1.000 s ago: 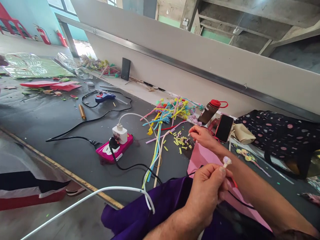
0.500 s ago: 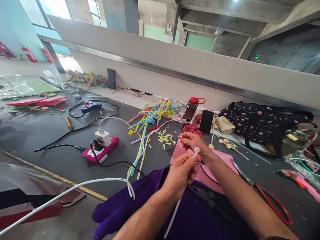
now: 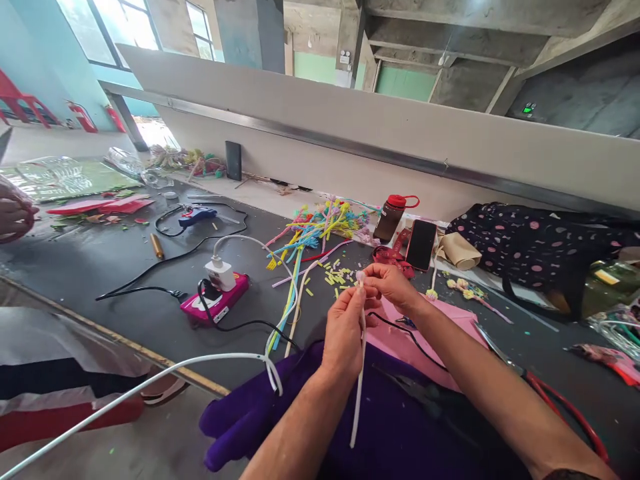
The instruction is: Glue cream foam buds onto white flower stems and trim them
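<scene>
My left hand [image 3: 346, 327] pinches a thin white stem [image 3: 358, 407] that looks like a fuzzy craft stick, its lower end hanging over purple cloth [image 3: 280, 407]. A small pale pink-white bud [image 3: 361, 276] tops the stem. Against this bud, the fingers of my right hand [image 3: 393, 287] are closed; any small piece between them is hidden. Beneath both hands lies a pink sheet [image 3: 450, 327] with a black cord crossing it. Short yellow cut pieces [image 3: 337, 273] are scattered just beyond my left hand, near a heap of coloured fuzzy stems [image 3: 320, 227].
A magenta power strip [image 3: 220, 307] with a white charger and cables sits left. Behind my hands stand a dark bottle [image 3: 390, 217] with a red cap and a phone [image 3: 421, 245]. Red-handled scissors [image 3: 565, 407] lie right. At far left, another person's hand [image 3: 15, 210] shows.
My right hand has come in to the bud, where before it was apart and beyond it. My left hand has moved slightly left and up with the stem, and the view has shifted.
</scene>
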### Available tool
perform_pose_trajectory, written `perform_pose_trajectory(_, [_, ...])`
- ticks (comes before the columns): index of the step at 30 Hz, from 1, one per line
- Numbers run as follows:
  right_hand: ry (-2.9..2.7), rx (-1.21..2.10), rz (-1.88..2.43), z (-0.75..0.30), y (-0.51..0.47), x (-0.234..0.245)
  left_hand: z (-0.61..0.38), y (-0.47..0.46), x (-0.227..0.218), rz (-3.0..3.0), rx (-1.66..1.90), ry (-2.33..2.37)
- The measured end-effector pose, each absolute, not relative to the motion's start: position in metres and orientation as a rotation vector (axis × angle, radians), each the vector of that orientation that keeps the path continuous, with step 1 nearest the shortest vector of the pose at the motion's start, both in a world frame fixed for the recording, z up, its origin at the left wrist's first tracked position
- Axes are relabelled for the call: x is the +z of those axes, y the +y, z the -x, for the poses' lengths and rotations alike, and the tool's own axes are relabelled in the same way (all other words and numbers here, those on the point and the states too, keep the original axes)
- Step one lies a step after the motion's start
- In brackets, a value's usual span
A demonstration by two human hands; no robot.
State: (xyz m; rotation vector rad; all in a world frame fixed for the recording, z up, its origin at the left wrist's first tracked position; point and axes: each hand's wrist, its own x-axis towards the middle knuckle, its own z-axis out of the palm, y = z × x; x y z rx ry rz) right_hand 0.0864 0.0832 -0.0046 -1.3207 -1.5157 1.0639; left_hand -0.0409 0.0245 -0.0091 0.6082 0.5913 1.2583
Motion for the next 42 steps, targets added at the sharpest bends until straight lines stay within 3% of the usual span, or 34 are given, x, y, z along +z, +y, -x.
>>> perform_pose_trajectory(12, [-1.389,1.243,1.211,-0.102,0.081,0.001,0.048,0.047,-0.02,-0.447,1.423,0.745])
perform_pose_trajectory(27, [-1.416,1.251,1.188,-0.084,0.074,0.013,0.05,0.044,-0.019,-0.531,1.282,0.762])
perform_pose_trajectory(42, [-1.404,1.026,1.298,-0.085,0.093,0.003,0.054,0.051,-0.021,-0.454,1.429,0.781])
